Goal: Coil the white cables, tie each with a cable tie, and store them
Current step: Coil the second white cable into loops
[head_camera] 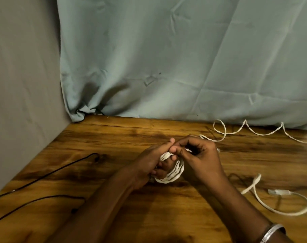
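A coil of white cable [173,174] with several loops sits between my hands just above the wooden table [114,134]. My left hand [149,162] grips the coil, fingers passing through its loops. My right hand [200,155] pinches the cable at the top of the coil. The loose tail of this white cable [254,133] snakes away to the right along the back of the table. A second white cable [282,210] with a connector lies in a loop at the right, apart from my hands. I see no cable tie.
A thin black cable [49,174] runs across the table's left side in two strands. A grey panel [23,85] stands at the left and a pale green cloth [166,58] hangs behind the table. A silver bangle [272,234] is on my right wrist.
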Available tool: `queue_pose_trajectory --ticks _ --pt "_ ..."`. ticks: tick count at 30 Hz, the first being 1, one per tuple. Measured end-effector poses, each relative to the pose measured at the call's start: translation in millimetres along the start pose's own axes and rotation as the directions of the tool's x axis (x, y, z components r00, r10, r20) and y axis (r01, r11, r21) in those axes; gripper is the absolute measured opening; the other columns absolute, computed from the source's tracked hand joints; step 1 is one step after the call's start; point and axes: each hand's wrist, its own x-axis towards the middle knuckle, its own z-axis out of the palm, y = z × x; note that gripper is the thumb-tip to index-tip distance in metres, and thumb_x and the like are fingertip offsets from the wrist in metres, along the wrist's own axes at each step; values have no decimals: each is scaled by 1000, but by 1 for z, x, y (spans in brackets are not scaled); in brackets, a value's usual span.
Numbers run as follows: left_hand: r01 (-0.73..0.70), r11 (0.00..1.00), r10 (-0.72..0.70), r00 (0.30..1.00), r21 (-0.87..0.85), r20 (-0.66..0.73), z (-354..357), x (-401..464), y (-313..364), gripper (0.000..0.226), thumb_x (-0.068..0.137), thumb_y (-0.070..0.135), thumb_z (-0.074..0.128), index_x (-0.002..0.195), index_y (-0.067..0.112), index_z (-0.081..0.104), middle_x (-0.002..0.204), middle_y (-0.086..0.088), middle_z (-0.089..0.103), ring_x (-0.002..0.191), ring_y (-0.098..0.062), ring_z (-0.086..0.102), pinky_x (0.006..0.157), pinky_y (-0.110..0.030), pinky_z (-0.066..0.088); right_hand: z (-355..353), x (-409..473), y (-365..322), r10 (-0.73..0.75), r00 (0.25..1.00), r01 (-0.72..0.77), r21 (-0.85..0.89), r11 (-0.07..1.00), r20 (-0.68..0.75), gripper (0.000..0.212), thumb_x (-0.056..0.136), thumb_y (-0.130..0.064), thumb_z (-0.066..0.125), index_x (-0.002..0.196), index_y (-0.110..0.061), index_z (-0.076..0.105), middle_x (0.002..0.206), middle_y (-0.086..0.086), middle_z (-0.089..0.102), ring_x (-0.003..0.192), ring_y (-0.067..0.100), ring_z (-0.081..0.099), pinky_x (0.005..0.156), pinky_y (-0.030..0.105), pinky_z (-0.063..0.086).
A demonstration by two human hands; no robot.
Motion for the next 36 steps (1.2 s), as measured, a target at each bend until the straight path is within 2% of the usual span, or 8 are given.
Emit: queue_pose_trajectory --ticks 4,8,12,16,20,25,31,36 --pt "-2 1000 0 997 31 79 -3 -4 2 45 98 58 44 81 18 55 57 5 29 42 -4 20 41 -20 14 -1 0 2 47 999 -48 91 995 15 15 85 -5 79 85 -20 80 85 -1 80 85 15 76 76 28 58" --pt "-36 990 50 994 -139 99 -8 -5 4 35 98 44 51 75 17 50 49 9 30 37 -2 21 39 -18 11 -1 -1 7 51 998 -54 77 996 49 16 96 -10 68 95 -21 80 92 0 80 88 17 76 76 34 59" --pt "-112 919 123 992 -379 4 -11 0 4 31 93 42 52 72 20 48 42 12 26 33 -3 19 44 -24 6 4 -5 12 48 997 -42 -94 995 58 28 106 -16 55 122 -31 73 106 -17 77 98 1 70 82 22 56" --pt "-227 848 158 971 -479 -180 -14 6 4 30 91 39 54 71 18 46 39 10 25 29 -4 19 39 -21 12 10 -7 17 177 969 -137 -223 965 172 33 109 -22 53 134 -41 62 84 -20 74 71 -5 66 64 20 50" --pt "-340 768 168 924 -543 -343 -21 9 5 32 96 35 51 69 18 45 39 8 27 28 -4 20 41 -21 9 15 -9 17 162 931 -36 -359 933 327 41 107 -26 55 143 -45 54 109 -18 76 97 -1 70 85 31 57" --pt "-464 668 131 843 -582 -522 -38 11 7 39 104 37 45 68 22 47 41 9 27 30 -3 20 39 -18 12 16 -12 3 210 874 45 -502 863 439 38 107 -27 54 137 -50 55 110 -18 74 95 1 68 82 31 58" --pt "-402 889 169 735 -221 -656 -28 11 2 39 102 37 52 66 21 53 46 8 35 36 -7 28 36 -18 23 21 -13 -6 262 803 96 -550 829 535 19 104 -34 60 121 -39 66 104 -14 74 89 2 68 79 35 60" --pt "-210 965 263 748 157 -610 -17 9 -2 44 102 43 49 63 21 53 44 9 40 37 -6 34 41 -20 29 20 -16 -13 175 777 256 -558 789 604 24 101 -35 62 125 -39 63 112 -13 71 95 4 66 77 24 54"
